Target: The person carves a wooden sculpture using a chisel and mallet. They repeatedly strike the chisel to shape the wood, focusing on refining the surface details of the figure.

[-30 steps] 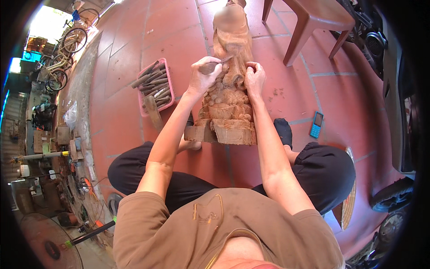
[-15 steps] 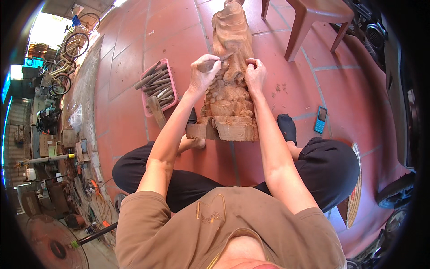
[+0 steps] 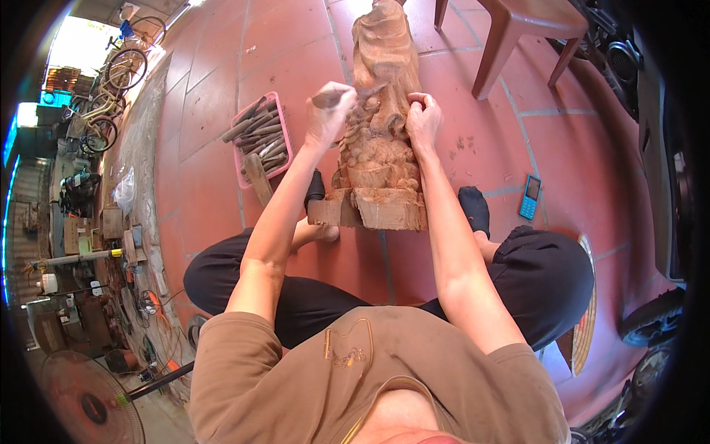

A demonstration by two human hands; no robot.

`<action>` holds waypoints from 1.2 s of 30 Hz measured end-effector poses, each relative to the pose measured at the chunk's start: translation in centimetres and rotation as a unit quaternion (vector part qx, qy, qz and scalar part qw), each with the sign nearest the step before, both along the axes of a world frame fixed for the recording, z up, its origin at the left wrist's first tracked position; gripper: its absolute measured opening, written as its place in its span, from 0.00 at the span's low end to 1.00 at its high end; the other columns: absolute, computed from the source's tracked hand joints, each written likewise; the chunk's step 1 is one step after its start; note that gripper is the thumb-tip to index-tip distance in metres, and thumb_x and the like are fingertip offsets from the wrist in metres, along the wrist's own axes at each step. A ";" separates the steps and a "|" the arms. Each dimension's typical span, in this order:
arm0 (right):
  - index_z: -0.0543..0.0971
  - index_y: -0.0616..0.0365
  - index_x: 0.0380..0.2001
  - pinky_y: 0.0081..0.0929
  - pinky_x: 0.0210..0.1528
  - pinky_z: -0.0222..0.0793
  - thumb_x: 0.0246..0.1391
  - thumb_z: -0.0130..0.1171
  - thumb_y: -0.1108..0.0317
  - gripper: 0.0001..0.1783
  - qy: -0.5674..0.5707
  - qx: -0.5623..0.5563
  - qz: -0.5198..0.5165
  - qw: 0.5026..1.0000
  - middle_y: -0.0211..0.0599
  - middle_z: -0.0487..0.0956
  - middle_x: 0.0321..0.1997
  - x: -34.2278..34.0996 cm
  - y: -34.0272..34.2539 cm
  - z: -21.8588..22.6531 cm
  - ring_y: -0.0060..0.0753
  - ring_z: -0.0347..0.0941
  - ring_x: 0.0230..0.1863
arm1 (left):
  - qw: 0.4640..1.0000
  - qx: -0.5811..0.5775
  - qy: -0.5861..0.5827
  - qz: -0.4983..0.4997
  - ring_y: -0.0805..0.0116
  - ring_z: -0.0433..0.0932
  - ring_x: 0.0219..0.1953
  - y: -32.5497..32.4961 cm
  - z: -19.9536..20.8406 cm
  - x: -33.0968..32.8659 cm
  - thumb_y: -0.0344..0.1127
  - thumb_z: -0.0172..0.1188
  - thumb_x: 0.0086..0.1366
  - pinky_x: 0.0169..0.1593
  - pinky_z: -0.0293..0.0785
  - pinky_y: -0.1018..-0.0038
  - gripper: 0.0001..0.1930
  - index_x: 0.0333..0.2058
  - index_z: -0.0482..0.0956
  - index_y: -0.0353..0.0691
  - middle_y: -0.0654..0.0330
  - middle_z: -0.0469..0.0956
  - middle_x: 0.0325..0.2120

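A tall carved wooden figure (image 3: 381, 89) lies on the red tiled floor between my legs, its square base (image 3: 370, 209) toward me. My left hand (image 3: 330, 115) is closed around a wood-handled chisel (image 3: 333, 96) that points right into the carving's middle. My right hand (image 3: 424, 118) grips the carving's right side; its fingers are curled, and whether it also holds the chisel blade cannot be made out. Wood chips (image 3: 462, 144) lie right of the figure.
A pink tray (image 3: 259, 140) of several chisels and a wooden mallet sits left of the carving. A blue phone (image 3: 529, 197) lies on the tiles to the right. A wooden stool (image 3: 518, 37) stands at the back right. Bicycles (image 3: 111, 81), a fan (image 3: 85, 399) and clutter line the left.
Both hands stay on the carving. The chisel in my left hand has shifted slightly against the wood; the view has moved a little.
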State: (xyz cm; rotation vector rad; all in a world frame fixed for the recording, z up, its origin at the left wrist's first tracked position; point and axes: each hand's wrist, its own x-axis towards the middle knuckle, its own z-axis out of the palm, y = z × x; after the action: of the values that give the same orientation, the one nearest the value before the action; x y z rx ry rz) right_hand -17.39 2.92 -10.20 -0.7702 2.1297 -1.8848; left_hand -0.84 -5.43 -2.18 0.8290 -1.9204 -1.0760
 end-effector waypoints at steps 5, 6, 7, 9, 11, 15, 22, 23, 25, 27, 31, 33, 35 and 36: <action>0.81 0.59 0.31 0.37 0.46 0.71 0.50 0.50 0.74 0.10 -0.020 -0.008 0.008 1.000 0.43 0.81 0.35 -0.1 0.1 -0.4 0.44 0.78 0.40 | 0.996 -0.072 0.022 0.036 0.76 0.80 0.32 -0.5 1.0 -1.4 0.29 0.64 0.59 0.37 0.76 0.77 0.05 0.33 0.81 0.35 0.61 0.82 0.28; 0.81 0.59 0.31 0.37 0.46 0.71 0.50 0.50 0.74 0.10 -0.019 -0.008 0.010 1.000 0.43 0.81 0.36 0.0 0.1 -0.4 0.44 0.78 0.40 | 0.992 -0.121 0.004 0.040 0.76 0.81 0.33 -0.6 0.9 -1.6 0.29 0.65 0.59 0.37 0.76 0.77 0.05 0.33 0.80 0.36 0.60 0.82 0.28; 0.81 0.59 0.31 0.37 0.46 0.71 0.50 0.50 0.74 0.10 -0.018 -0.009 0.013 1.000 0.44 0.81 0.36 0.2 0.0 -0.4 0.44 0.78 0.40 | 0.976 -0.212 -0.015 0.046 0.74 0.81 0.33 -0.8 0.4 -1.4 0.29 0.65 0.59 0.37 0.76 0.75 0.04 0.32 0.80 0.36 0.59 0.82 0.28; 0.81 0.59 0.31 0.37 0.47 0.71 0.50 0.50 0.74 0.10 -0.020 -0.011 0.014 1.000 0.44 0.81 0.36 0.2 0.1 -0.4 0.43 0.78 0.40 | 0.984 -0.174 -0.003 0.039 0.75 0.80 0.32 -0.4 0.0 -1.1 0.29 0.65 0.59 0.36 0.76 0.75 0.04 0.31 0.80 0.36 0.60 0.82 0.27; 0.81 0.59 0.32 0.36 0.47 0.71 0.50 0.50 0.74 0.10 -0.027 -0.013 0.013 0.999 0.44 0.81 0.36 -0.1 0.3 -0.4 0.43 0.78 0.40 | 0.996 -0.085 -0.037 0.013 0.77 0.80 0.30 0.7 -0.2 -0.4 0.28 0.64 0.60 0.34 0.76 0.76 0.04 0.30 0.80 0.34 0.61 0.82 0.26; 0.81 0.59 0.32 0.35 0.46 0.71 0.50 0.50 0.75 0.10 -0.002 -0.003 0.002 1.000 0.44 0.81 0.36 -0.4 0.2 -1.4 0.42 0.78 0.39 | 0.994 0.034 0.103 0.027 0.77 0.80 0.29 1.2 -0.8 -0.7 0.29 0.64 0.61 0.35 0.76 0.77 0.04 0.32 0.80 0.34 0.60 0.83 0.27; 0.81 0.59 0.32 0.36 0.45 0.71 0.50 0.50 0.75 0.10 -0.019 -0.007 0.012 1.000 0.44 0.81 0.35 0.1 0.3 -0.2 0.43 0.78 0.39 | 0.990 -0.122 0.045 0.054 0.73 0.81 0.32 0.1 0.3 -1.7 0.29 0.64 0.60 0.38 0.76 0.75 0.05 0.34 0.80 0.35 0.57 0.83 0.29; 0.81 0.59 0.32 0.36 0.45 0.71 0.50 0.50 0.75 0.10 -0.017 -0.005 0.010 1.000 0.44 0.81 0.35 0.2 0.4 -0.1 0.43 0.78 0.39 | 0.991 -0.117 0.037 0.055 0.75 0.80 0.32 0.5 0.3 -1.4 0.29 0.64 0.59 0.37 0.75 0.77 0.05 0.33 0.80 0.35 0.59 0.82 0.28; 0.81 0.60 0.32 0.36 0.45 0.71 0.50 0.50 0.75 0.10 -0.019 -0.008 0.011 1.000 0.44 0.81 0.35 0.0 0.3 -0.2 0.43 0.78 0.39 | 0.997 -0.065 0.002 0.039 0.76 0.80 0.31 0.6 -0.2 -0.6 0.29 0.64 0.60 0.37 0.75 0.77 0.05 0.33 0.81 0.35 0.60 0.82 0.27; 0.81 0.60 0.31 0.36 0.45 0.71 0.50 0.50 0.75 0.10 -0.010 -0.006 0.009 1.000 0.44 0.81 0.35 0.0 0.3 -0.2 0.43 0.78 0.39 | 0.998 -0.042 0.036 0.028 0.78 0.79 0.28 0.7 -1.2 -0.2 0.29 0.64 0.60 0.36 0.76 0.78 0.04 0.32 0.81 0.34 0.63 0.82 0.26; 0.81 0.60 0.31 0.36 0.46 0.72 0.50 0.50 0.74 0.10 -0.003 -0.004 0.002 1.000 0.44 0.81 0.35 0.1 0.4 -0.1 0.43 0.78 0.39 | 0.991 0.062 0.116 0.027 0.78 0.79 0.31 0.9 -0.7 -1.0 0.30 0.64 0.61 0.36 0.75 0.78 0.05 0.33 0.81 0.35 0.62 0.82 0.26; 0.81 0.60 0.31 0.36 0.46 0.72 0.50 0.50 0.74 0.10 -0.006 -0.011 0.006 1.000 0.44 0.81 0.35 0.0 0.4 -0.2 0.43 0.78 0.39 | 0.994 -0.012 0.106 0.040 0.77 0.79 0.31 -0.1 -0.7 -1.6 0.30 0.64 0.60 0.37 0.75 0.77 0.05 0.33 0.80 0.36 0.61 0.82 0.26; 0.81 0.60 0.31 0.36 0.46 0.72 0.50 0.50 0.74 0.10 0.003 -0.020 0.011 1.000 0.44 0.81 0.35 -0.1 0.2 -0.4 0.43 0.78 0.39 | 0.991 -0.099 0.081 0.049 0.73 0.80 0.31 -1.6 -0.3 -2.4 0.30 0.65 0.59 0.37 0.75 0.74 0.05 0.32 0.80 0.36 0.59 0.82 0.27; 0.81 0.60 0.31 0.35 0.46 0.72 0.50 0.50 0.74 0.10 0.004 -0.018 0.009 1.000 0.44 0.81 0.35 -0.1 0.2 -0.3 0.43 0.78 0.39 | 0.991 -0.105 0.067 0.049 0.72 0.80 0.31 -1.9 -0.3 -2.6 0.30 0.64 0.59 0.37 0.75 0.74 0.05 0.32 0.80 0.36 0.58 0.81 0.26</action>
State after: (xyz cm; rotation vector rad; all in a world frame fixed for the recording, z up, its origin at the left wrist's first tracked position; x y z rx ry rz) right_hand -17.48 3.13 -10.53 -0.8028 2.0925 -1.9193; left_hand -3.44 -7.35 -2.48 0.7061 -1.8231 -0.8338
